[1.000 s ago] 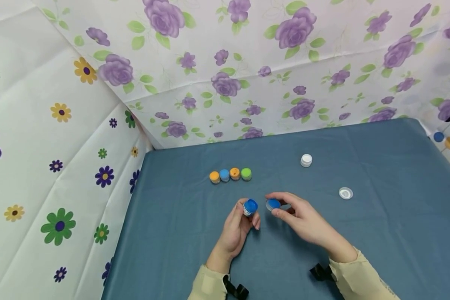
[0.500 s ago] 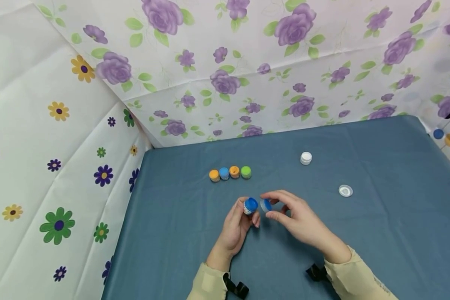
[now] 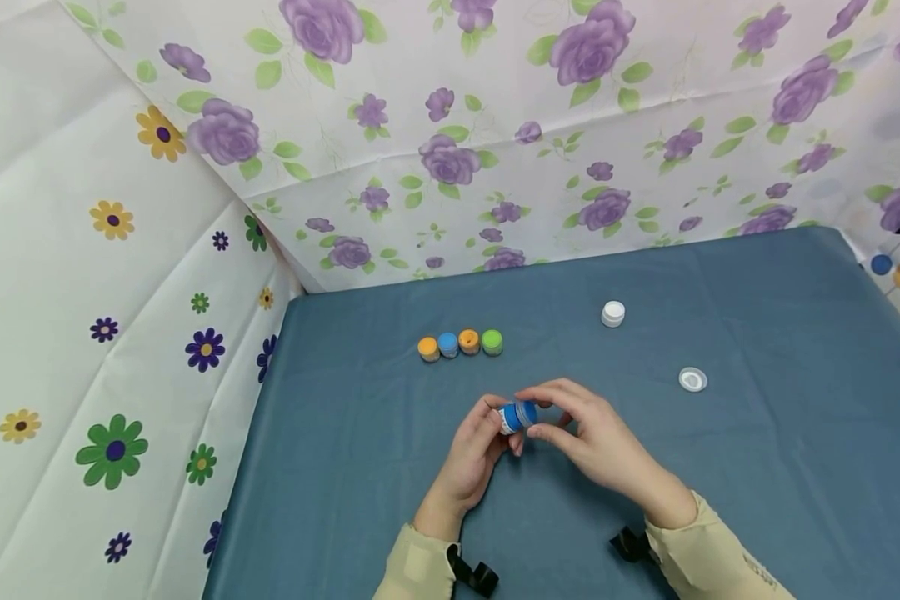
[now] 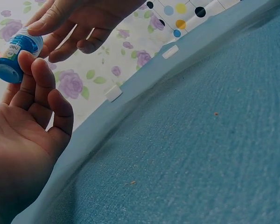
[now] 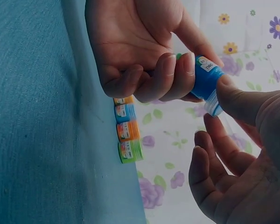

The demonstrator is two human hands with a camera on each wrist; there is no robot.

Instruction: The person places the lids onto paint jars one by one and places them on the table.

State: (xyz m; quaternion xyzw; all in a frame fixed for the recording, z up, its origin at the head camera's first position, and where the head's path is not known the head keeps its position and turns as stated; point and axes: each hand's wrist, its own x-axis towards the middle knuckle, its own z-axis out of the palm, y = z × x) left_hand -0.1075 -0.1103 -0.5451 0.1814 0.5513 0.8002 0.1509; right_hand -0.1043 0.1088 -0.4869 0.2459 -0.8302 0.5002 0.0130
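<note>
My left hand [image 3: 471, 457] grips a small blue paint jar [image 3: 509, 418] with a printed label, tilted so its mouth faces right. The thumb and fingers of my right hand [image 3: 598, 435] pinch a clear-rimmed lid [image 3: 526, 412] at that mouth. Seen from the left wrist, the jar [image 4: 11, 60] lies between the left fingers, its blue base toward the camera. In the right wrist view the lid [image 5: 213, 105] sits against the jar's end, with the right thumb on its side.
Behind the hands stand several lidded jars in a row: yellow-orange [image 3: 428, 349], blue [image 3: 447, 345], orange [image 3: 468, 342] and green [image 3: 492, 342]. A white jar [image 3: 612, 314] stands further right, with a loose white lid [image 3: 693, 380] nearer on the blue tablecloth [image 3: 330, 467]. Flowered sheets rise behind and at left.
My right hand has moved left, turning the lid upright and bringing it onto the jar's mouth. My left hand has tilted the jar to the right.
</note>
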